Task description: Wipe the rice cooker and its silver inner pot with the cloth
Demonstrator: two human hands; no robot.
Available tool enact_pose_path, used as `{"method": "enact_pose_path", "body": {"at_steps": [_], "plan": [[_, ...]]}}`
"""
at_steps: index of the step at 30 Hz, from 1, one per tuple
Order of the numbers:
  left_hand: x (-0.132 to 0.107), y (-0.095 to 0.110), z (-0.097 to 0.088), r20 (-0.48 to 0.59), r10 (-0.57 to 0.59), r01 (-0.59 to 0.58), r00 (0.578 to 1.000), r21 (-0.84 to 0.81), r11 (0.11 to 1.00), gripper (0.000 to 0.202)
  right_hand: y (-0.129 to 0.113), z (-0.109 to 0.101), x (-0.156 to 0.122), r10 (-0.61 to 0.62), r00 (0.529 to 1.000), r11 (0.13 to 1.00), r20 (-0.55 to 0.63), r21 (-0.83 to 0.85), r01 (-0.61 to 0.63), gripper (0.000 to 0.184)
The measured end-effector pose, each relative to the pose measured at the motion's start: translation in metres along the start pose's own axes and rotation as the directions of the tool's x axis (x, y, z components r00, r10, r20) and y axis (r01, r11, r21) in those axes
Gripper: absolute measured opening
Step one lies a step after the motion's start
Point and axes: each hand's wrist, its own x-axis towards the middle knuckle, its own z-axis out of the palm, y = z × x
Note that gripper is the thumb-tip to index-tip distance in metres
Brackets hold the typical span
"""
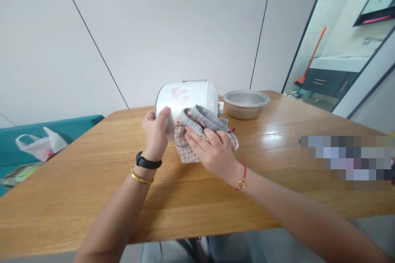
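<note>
readable text: none | white cooker (185,96): pink print, no letters | blurred patch (347,162): unreadable

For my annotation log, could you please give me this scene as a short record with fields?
left hand: grips the end of the white cooker, which lies on its side
right hand: holds a checked cloth against the cooker's wall
surface: wooden table
behind, to the right: metal bowl, upright, close beside the cooker
far left: plastic bag on a teal seat
</note>
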Motion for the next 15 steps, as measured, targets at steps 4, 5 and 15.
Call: {"method": "enact_pose_path", "body": {"at_steps": [4, 5, 15], "plan": [[0.01, -0.01, -0.016, 0.029, -0.014, 0.015, 0.999, -0.053, 0.998, 0.03, 0.027, 0.028, -0.026, 0.133, 0.991, 0.986, 0.008, 0.1, -0.133, 0.052], [0.014, -0.012, -0.02, 0.075, 0.008, -0.004, 0.997, -0.051, 0.999, 0.027, 0.032, 0.036, -0.03, 0.152, 0.988, 0.979, 0.009, 0.134, -0.151, 0.051], [0.02, -0.016, -0.038, 0.188, -0.002, 0.04, 0.982, -0.197, 0.98, 0.03, 0.065, 0.068, 0.026, 0.804, 0.584, 0.352, -0.109, 0.88, -0.32, 0.049]]}}
